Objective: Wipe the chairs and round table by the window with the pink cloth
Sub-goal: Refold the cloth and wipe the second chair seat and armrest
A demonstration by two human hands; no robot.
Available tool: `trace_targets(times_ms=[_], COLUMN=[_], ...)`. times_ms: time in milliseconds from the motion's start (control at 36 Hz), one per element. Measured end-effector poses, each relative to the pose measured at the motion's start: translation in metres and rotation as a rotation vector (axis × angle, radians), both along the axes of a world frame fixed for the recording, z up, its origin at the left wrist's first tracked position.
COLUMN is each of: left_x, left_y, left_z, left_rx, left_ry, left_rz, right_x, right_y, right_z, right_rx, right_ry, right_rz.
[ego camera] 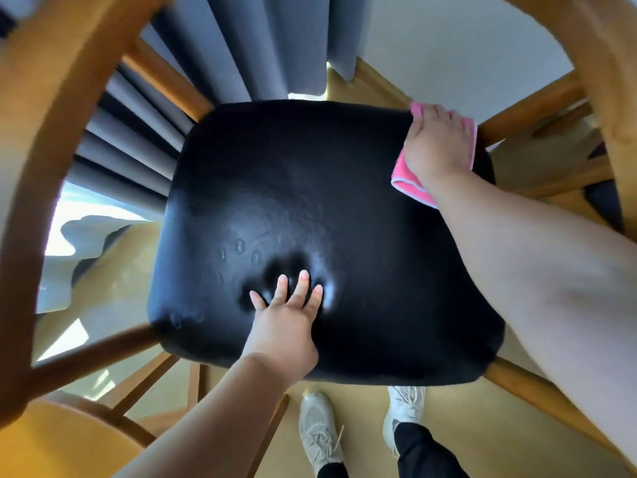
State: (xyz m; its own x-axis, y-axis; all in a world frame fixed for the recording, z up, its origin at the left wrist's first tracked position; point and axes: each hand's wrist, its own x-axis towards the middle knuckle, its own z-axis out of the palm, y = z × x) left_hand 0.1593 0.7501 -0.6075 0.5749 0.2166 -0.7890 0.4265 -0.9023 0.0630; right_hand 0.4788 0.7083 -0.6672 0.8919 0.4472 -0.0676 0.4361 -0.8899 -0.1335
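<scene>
A wooden chair with a black padded seat (310,201) fills the view from above. My right hand (437,143) lies flat on the pink cloth (406,179) and presses it onto the seat's far right corner. My left hand (289,322) rests on the near middle of the seat with fingers spread, denting the cushion, and holds nothing. The chair's curved wooden armrest and back rail (51,139) arcs around the left and top. The round table is out of sight.
Grey curtains (220,46) hang behind the chair, with a bright window patch at the left. A white wall is at the upper right. Another wooden seat (51,439) shows at the lower left. My white shoes (320,429) stand on the tan floor below the seat.
</scene>
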Motion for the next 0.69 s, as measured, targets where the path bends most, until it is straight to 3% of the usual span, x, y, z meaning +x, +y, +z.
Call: trace_targets(times_ms=[250,333,695], left_x=[-0.001,-0.006,-0.101], left_y=[-0.001,0.001,0.016], left_z=[0.003,0.004,0.058], left_rx=[-0.025,-0.049,0.032], left_ry=[-0.061,-0.103,-0.457], left_rz=[0.079,0.116,0.396], right_x=[-0.001,-0.016,-0.182], right_y=[0.009,0.018,0.073], right_z=[0.006,0.008,0.014], right_rx=[0.097,0.043,-0.144], right_ry=[-0.029,-0.004,0.140], right_rz=[0.191,0.325,0.886])
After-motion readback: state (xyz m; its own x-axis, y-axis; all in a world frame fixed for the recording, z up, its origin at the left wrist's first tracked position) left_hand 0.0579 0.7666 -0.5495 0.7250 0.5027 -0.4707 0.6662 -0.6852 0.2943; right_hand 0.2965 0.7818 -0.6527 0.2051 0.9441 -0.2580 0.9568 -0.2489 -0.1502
